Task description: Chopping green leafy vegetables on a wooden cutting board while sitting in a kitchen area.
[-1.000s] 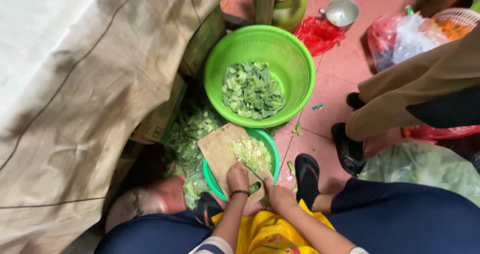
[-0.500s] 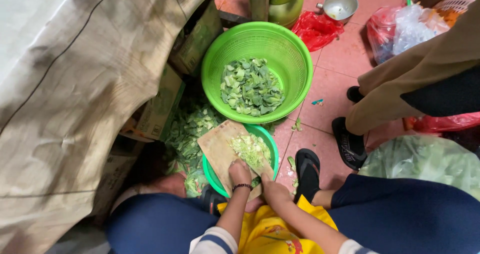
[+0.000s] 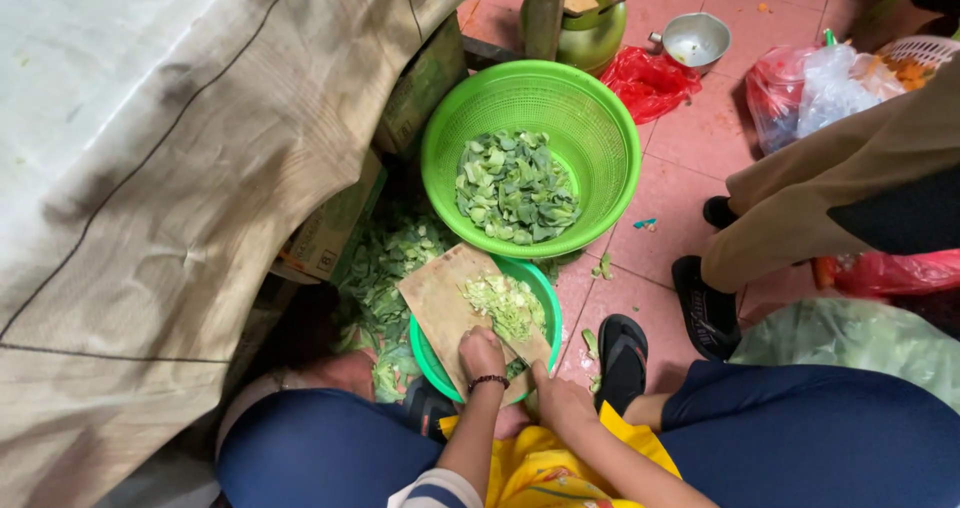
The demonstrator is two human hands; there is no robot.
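The left hand (image 3: 482, 353) rests curled on the near end of the wooden cutting board (image 3: 450, 303), fingers bent down onto a bunch of greens; how tightly it presses cannot be told. The right hand (image 3: 560, 400) sits just beside it at the board's near corner, closed as if around a knife handle, though the blade itself is too hidden to confirm. Ahead of both hands lies a pile of chopped greens (image 3: 508, 303) on the board, which rests across a small green basin (image 3: 545, 298). Beyond stands a large green basket (image 3: 600, 118) holding 1 heap of cut leaves (image 3: 515, 188).

The step looks like mid-chopping. The next stroke calls for fingertips tucked clear of the edge.
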